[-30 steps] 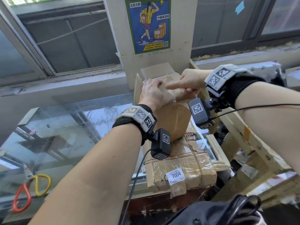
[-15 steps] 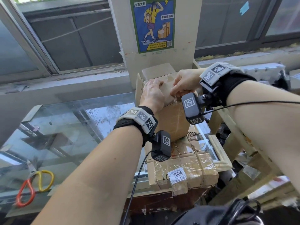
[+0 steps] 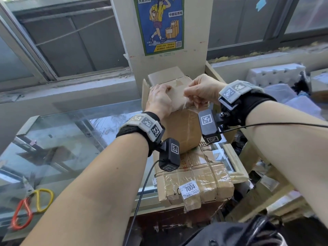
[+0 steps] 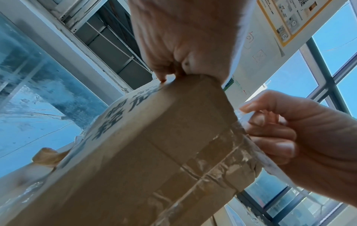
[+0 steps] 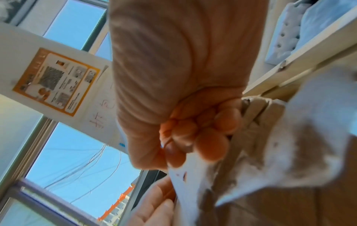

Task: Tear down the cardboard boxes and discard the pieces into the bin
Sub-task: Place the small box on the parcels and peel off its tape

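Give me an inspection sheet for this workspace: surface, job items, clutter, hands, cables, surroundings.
Surface: glass counter top, dusty.
Job's things: upper cardboard box stands on a flatter taped box labelled 7004; clear tape partly lifted off the upper box's edge. Bin: nothing seen.
Clutter: scissors with red and yellow handles at the counter's left; dark bag at the bottom.
Grippers: left hand presses on the upper box's top; right hand pinches the tape.
Cables: black cable hangs from the left wrist camera; another runs along the right forearm.
Surroundings: poster on a pillar, windows either side, wooden frame at right.
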`<state>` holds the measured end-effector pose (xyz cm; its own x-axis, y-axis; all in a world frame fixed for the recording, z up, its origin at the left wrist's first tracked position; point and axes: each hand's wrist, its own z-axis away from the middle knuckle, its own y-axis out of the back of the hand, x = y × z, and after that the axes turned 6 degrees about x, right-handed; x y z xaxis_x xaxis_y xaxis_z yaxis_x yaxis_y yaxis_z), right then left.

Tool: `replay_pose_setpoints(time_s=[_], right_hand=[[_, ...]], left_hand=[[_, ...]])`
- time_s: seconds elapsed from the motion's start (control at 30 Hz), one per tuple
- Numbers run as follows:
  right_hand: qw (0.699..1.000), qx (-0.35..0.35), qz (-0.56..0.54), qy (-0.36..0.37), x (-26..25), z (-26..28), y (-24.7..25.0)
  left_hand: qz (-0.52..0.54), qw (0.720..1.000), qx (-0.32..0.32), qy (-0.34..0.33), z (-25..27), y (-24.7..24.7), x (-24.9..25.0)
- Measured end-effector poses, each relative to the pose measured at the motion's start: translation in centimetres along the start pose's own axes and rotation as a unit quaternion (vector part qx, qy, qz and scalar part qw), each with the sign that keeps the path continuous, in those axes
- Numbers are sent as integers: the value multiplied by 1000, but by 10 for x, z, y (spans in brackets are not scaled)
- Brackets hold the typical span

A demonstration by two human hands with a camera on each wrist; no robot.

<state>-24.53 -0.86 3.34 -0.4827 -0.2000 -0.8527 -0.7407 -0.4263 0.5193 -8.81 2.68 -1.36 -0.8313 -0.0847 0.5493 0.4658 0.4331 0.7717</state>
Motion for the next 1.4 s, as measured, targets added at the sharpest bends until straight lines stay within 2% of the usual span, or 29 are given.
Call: replay_pose_setpoints(time_s=[0.33,0.47,0.6,0.7,0.8,0.87,1.0,1.27,1.33,1.4], right_hand=[[996,46,63,48,3,20,-3],[992,97,64,58,14,33,-10],[977,138,141,81,14,44,-12],[971,152,172,65,22,53,-15],[977,148,149,41,38,56,-24],[982,144,120,26,47,58,-31],[986,146,79,21,58,56,-41],[985,172,15,16,73,51,-57],[984,174,-33,20,74,52,-58],[978,161,-131,2,72,55,-58]], left_hand=[[0,1000,3,8,-3,-1,-5],[0,1000,6,2,0,-2,-4],[3,1000,13,6,2,-1,-2],[23,999,5,27,2,5,-5],[42,998,-27,46,1,14,-2],[19,999,-38,30,3,15,-1],[-54,998,-24,7,15,8,-5],[-74,997,-29,20,19,5,1],[-74,997,-28,19,20,5,2],[-74,997,-27,18,20,6,3]])
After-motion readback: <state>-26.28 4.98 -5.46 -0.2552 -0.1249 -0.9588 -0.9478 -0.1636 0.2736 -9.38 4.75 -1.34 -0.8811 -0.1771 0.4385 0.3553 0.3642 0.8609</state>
